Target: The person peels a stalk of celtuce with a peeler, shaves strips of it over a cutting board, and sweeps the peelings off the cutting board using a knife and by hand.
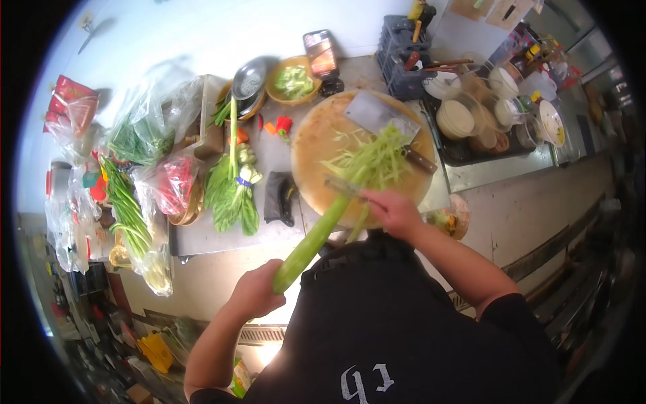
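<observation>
My left hand (257, 291) is closed round the lower end of a long pale-green celtuce stem (313, 244), which slants up to the right. In my right hand (395, 214) is a peeler (343, 186), its head lying across the stem's upper part. Long green peelings (369, 160) are heaped on the round wooden chopping board (315, 138) just beyond the peeler. A cleaver (374, 114) lies flat on the board's far side. The peelings partly cover its blade, and its dark handle points toward the right edge.
Leafy greens (232, 195), a red pepper (284, 124) and a black pouch (278, 196) lie left of the board. Behind stand a bowl of cut greens (294, 81) and a phone (321, 52). Bowls (456, 120) fill a tray at right; bagged vegetables (145, 138) crowd the left.
</observation>
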`<state>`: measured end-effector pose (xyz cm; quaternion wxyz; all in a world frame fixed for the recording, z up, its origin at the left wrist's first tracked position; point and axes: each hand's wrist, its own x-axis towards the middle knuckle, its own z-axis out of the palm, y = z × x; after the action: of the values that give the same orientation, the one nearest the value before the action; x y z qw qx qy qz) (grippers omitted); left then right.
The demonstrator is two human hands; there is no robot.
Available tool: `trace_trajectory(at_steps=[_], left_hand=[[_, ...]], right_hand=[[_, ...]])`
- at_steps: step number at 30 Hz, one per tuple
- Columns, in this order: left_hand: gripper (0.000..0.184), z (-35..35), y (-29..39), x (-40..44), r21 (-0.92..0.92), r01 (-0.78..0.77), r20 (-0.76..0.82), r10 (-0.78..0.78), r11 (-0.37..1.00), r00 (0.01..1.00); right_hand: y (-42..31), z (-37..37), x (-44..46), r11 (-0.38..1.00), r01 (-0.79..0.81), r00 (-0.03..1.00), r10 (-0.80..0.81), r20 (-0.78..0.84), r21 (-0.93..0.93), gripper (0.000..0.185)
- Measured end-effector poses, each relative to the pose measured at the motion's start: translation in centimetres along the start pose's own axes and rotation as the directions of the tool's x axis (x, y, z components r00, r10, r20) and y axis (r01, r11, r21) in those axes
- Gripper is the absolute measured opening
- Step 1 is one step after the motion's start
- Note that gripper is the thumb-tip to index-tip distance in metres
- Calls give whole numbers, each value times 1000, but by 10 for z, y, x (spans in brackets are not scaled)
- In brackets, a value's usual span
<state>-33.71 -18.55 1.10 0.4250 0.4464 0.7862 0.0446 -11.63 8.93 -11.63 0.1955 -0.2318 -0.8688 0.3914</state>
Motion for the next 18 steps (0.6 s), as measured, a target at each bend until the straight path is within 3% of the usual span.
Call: trace_trajectory(at_steps=[2, 3, 5, 8, 9, 11, 12, 14, 18], left_hand=[[61, 1, -4, -1, 13, -23, -8, 23, 1000, 1000], [61, 3, -8, 0, 26, -26, -29, 26, 999, 999], [61, 5, -10, -2, 39, -25, -54, 27, 999, 998], [48, 8, -9, -4, 97, -26, -124, 38, 995, 991], [49, 9, -9, -4, 143, -42, -155, 64, 989, 986], [49, 8, -7, -3, 191, -57, -194, 94, 980, 977], [48, 7, -6, -4, 209, -71, -196, 113, 975, 974], [48, 7, -4, -6, 231, -83, -195, 129, 969, 972], [46, 4, -6, -9, 307, -74, -210, 144, 949, 967]], right_hand=[[18, 0, 5, 977, -207, 975, 210, 72, -42, 31], [45, 4, 3, 978, -205, 975, 208, 75, -41, 31], [107, 14, -6, 901, -433, 901, 433, -15, -12, 31], [69, -11, -1, 854, -518, 851, 520, -70, 48, 31], [55, -14, -1, 852, -522, 849, 524, -68, 46, 31], [24, -13, 6, 941, -296, 942, 316, -112, 162, 31], [10, -9, 8, 942, -293, 943, 313, -113, 164, 31], [-8, -3, 8, 999, -22, 999, 21, -36, -27, 30], [36, 11, 8, 996, -77, 994, 74, -83, -36, 30]])
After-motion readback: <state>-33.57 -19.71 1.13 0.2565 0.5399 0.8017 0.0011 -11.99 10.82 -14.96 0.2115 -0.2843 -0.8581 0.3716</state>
